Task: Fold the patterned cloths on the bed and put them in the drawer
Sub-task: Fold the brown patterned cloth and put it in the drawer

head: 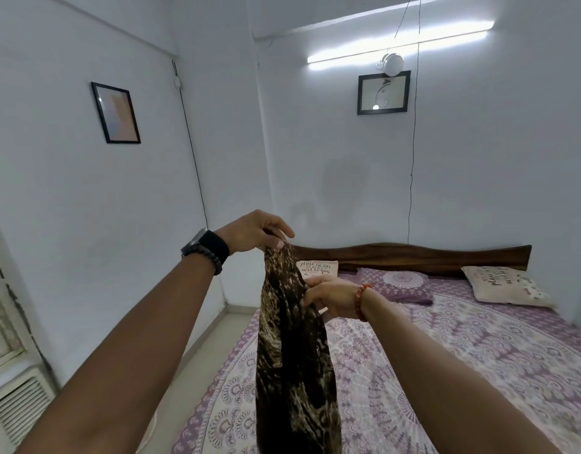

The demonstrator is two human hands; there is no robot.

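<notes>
Cloth, patterned, dark brown with cream mottling [295,355]: one piece, held up in the air in front of me above the near left part of the bed, hanging in a long gathered column that runs out of view at the bottom. Top end pinched between thumb and fingertips of my left hand [256,229], raised highest; my right hand [331,299] lower down, fingers curled into the side of the hanging fabric and gripping it. Handling, as I judge it: light, thin, wholly limp, likely a little slippery, no stiffness to keep any shape, so it will bunch wherever it is not held taut; best taken by two corners or along one edge, then spread flat before folding. Fold not yet begun by the look of it, the piece being bunched rather than squared. Beneath and to the right: bed with purple and white mandala-print sheet [462,355], which I judge a good flat surface for laying the cloth out. At the head end: purple patterned pillow [400,285], two cream cushions with lettering [508,285], wavy dark wooden headboard [413,253]. On my left wrist, black watch and bead bracelet [205,247]; on my right, orange bead bracelet [363,298]. Drawer: not in sight from here.
</notes>
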